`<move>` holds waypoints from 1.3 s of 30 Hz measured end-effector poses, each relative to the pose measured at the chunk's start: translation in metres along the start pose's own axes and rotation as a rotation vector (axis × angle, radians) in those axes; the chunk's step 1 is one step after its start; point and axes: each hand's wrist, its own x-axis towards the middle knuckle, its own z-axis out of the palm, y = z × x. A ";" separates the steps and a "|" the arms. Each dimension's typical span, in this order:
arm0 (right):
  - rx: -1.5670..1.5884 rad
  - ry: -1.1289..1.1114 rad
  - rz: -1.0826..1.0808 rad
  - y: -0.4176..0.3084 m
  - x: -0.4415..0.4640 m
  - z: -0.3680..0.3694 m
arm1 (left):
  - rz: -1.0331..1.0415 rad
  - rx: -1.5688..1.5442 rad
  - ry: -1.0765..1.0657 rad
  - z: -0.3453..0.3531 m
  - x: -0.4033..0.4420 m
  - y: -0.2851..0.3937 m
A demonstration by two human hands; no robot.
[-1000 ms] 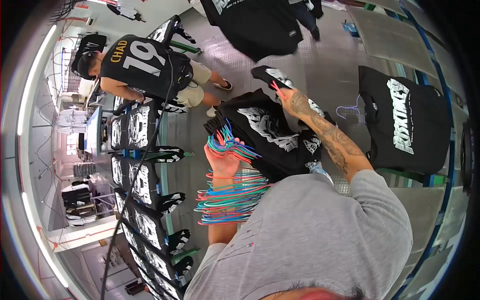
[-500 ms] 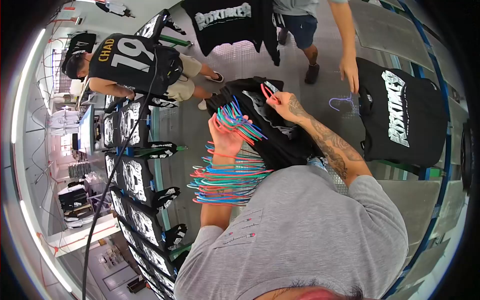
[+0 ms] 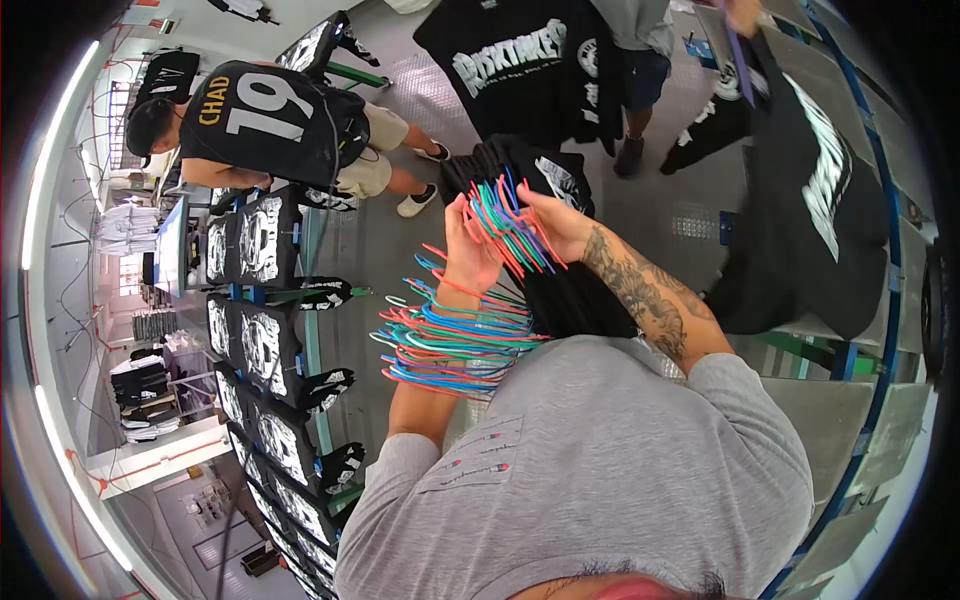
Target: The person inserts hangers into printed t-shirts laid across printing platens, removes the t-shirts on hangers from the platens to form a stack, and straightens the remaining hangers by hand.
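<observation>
My left hand [image 3: 472, 248] is closed round a bundle of red, green, blue and purple clothes hangers [image 3: 510, 228], seen mostly by their thin rods and hooks. Against the bundle's right side, my right hand [image 3: 553, 228] grips the same hangers with bent fingers. Black shirts [image 3: 570, 295] hang below the bundle, in front of my body, with part of a white print showing. Many more coloured hangers [image 3: 460, 340] are looped over my left forearm.
At upper right, a co-worker's hand [image 3: 743, 15] holds a purple hanger by a black shirt [image 3: 810, 190]. Another black printed shirt [image 3: 515, 65] hangs ahead. A person in a black jersey [image 3: 265, 120] stands at left beside rows of printed shirts [image 3: 265, 350]. Grey boards [image 3: 815, 425] line the right.
My right hand has moved down-left with its red hanger to the bundle in my left hand. At right, the black shirt has been lifted off its board. The shirt ahead has moved right.
</observation>
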 end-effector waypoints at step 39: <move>0.170 0.188 -0.451 0.049 0.076 0.021 | 0.195 -0.021 0.526 -0.282 -0.204 0.009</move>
